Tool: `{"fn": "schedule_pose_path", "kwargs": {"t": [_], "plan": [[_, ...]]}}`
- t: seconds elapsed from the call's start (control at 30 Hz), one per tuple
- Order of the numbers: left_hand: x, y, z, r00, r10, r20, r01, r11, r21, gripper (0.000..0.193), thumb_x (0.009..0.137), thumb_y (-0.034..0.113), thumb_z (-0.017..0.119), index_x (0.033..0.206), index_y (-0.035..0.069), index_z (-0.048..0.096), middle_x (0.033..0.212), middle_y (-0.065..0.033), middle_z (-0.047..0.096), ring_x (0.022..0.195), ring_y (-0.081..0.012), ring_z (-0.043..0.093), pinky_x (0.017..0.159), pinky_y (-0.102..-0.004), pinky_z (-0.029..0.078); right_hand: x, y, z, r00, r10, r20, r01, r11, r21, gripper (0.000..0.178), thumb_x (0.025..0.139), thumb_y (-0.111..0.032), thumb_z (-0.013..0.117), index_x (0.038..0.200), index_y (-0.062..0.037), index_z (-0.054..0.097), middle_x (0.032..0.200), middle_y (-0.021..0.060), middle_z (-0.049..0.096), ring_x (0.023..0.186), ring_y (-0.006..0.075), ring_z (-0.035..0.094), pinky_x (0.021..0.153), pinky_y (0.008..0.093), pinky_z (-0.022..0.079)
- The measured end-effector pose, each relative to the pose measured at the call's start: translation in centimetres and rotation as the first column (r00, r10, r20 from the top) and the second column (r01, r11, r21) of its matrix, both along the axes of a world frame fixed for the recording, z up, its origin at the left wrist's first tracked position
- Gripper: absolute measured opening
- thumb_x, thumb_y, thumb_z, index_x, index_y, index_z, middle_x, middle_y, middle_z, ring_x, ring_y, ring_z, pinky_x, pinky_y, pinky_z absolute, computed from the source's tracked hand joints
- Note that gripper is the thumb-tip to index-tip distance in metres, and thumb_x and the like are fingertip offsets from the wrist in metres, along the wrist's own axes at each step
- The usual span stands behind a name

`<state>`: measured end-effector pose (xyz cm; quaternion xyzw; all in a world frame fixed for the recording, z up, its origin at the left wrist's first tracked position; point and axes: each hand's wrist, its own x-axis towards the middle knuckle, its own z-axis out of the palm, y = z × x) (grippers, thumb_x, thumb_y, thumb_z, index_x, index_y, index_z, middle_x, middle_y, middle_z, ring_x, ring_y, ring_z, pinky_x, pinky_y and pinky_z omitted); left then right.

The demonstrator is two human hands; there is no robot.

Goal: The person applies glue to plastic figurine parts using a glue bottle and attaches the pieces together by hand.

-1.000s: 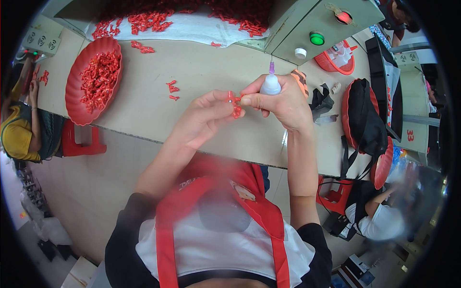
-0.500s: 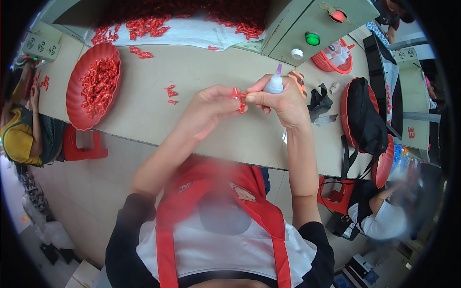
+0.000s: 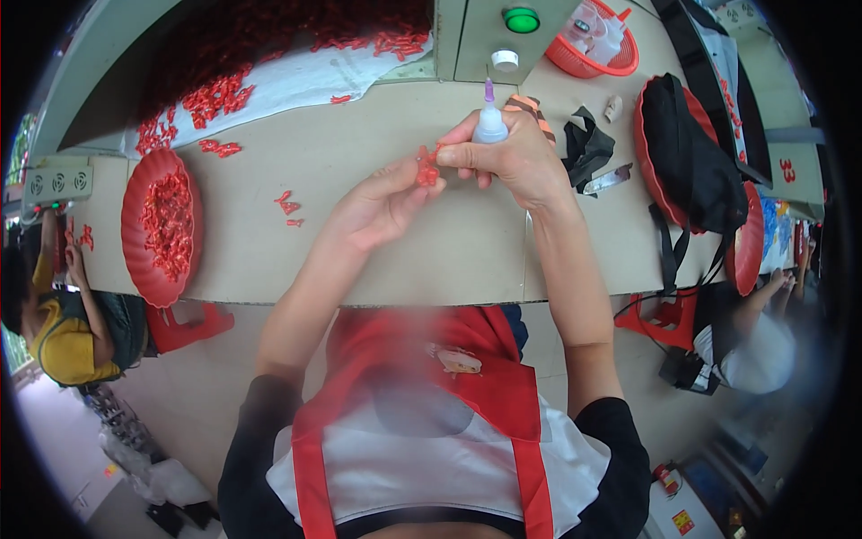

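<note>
My left hand [image 3: 384, 199] is closed, pinching a small red plastic figure [image 3: 427, 168] between thumb and fingers. The thumb and forefinger of my right hand [image 3: 519, 160] meet at the figure's right side, perhaps on a small red piece; their tips hide the detail. Tucked upright in that same hand is a small translucent squeeze bottle [image 3: 490, 125] with a purple needle tip pointing away from me. Several loose red pieces [image 3: 287, 203] lie on the table to the left of my left hand.
A scalloped red tray [image 3: 134, 235] piled with red pieces stands at left. More pieces lie on white cloth [image 3: 296, 94] under the machine's opening. At right are a red basket [image 3: 588, 69], a black bag [image 3: 696, 148], black scraps [image 3: 588, 144] and a blade-like strip [image 3: 608, 180]. People sit at both sides.
My view has swung, shifting the table across the picture. Both hands remain together, and the red figure has turned between my fingers. The squeeze bottle stays in my right hand.
</note>
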<state>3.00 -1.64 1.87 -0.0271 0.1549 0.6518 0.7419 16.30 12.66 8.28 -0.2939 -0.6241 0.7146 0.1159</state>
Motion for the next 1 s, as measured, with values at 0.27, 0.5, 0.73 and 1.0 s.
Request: {"fn": "schedule_pose_path", "kwargs": {"t": [0.27, 0.5, 0.73, 1.0], "plan": [[0.0, -0.1, -0.8, 0.966, -0.024, 0.258, 0.037, 0.998, -0.046, 0.030, 0.085, 0.010, 0.060, 0.112, 0.003, 0.052, 0.103, -0.0115, 0.057, 0.095, -0.0275, 0.059, 0.075, -0.0218, 0.057, 0.2, 0.0, -0.3, 0.999, 0.015, -0.038, -0.016, 0.999, -0.034, 0.016, 0.068, -0.012, 0.074, 0.076, -0.0009, 0.067, 0.067, 0.0034, 0.062, 0.055, 0.0069, 0.053, 0.043, 0.0200, 0.039], [0.0, -0.1, -0.3, 0.996, -0.017, 0.082, 0.017, 1.000, -0.007, 0.029, 0.085, 0.009, 0.059, 0.112, 0.002, 0.052, 0.098, -0.0108, 0.059, 0.092, -0.0255, 0.061, 0.077, -0.0232, 0.056, 0.3, -0.2, -0.4, 0.999, 0.030, -0.028, -0.031, 0.999, -0.030, 0.015, 0.069, -0.012, 0.072, 0.077, -0.0008, 0.067, 0.067, 0.0030, 0.062, 0.055, 0.0070, 0.053, 0.044, 0.0198, 0.038], [0.4, -0.2, 1.0, 0.877, 0.130, -0.462, -0.138, 0.990, 0.018, 0.018, 0.082, 0.002, 0.061, 0.099, 0.000, 0.060, 0.096, -0.0126, 0.063, 0.086, -0.0218, 0.063, 0.079, -0.0300, 0.053, 0.3, 0.0, -0.3, 0.998, 0.062, -0.031, -0.063, 0.997, -0.050, 0.013, 0.068, -0.009, 0.072, 0.076, -0.0007, 0.066, 0.066, 0.0032, 0.061, 0.056, 0.0076, 0.054, 0.046, 0.0200, 0.038], [1.1, -0.4, 2.2, 0.616, 0.237, -0.752, -0.210, 0.969, 0.134, 0.027, 0.076, 0.004, 0.068, 0.101, -0.002, 0.059, 0.092, -0.0129, 0.064, 0.080, -0.0205, 0.064, 0.068, -0.0263, 0.053, 0.6, 0.2, -0.5, 0.989, 0.126, -0.073, -0.132, 0.987, -0.091, 0.013, 0.068, -0.009, 0.073, 0.077, -0.0026, 0.066, 0.069, 0.0024, 0.062, 0.061, 0.0077, 0.056, 0.050, 0.0208, 0.040]]}}
